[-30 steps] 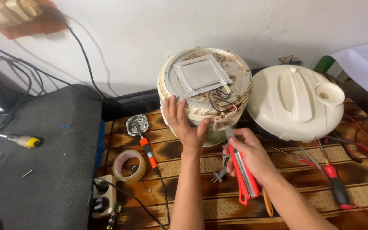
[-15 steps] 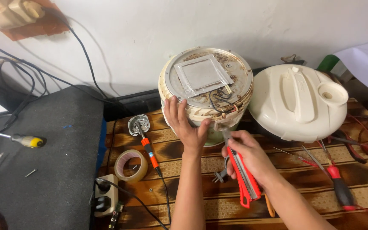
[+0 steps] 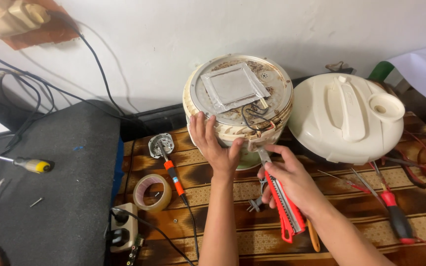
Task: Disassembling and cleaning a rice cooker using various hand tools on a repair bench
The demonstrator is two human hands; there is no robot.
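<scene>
Barely anything shifted: left hand (image 3: pixel 218 148) stayed pressed open-fingered against the upturned cooker base (image 3: pixel 237 106) on the bench (image 3: pixel 223 197), bracing it, while right hand (image 3: pixel 292 180) kept its fingers clenched round the red utility knife (image 3: pixel 284 207), blade at the rim.

Our left hand (image 3: pixel 218 148) braces the upturned cooker body (image 3: pixel 237 106); our right hand (image 3: pixel 289 180), just beside the body, grips red pliers (image 3: pixel 284 202) at its rim.

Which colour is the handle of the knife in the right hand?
Red, seen in the head view: utility knife in the right hand.
</scene>
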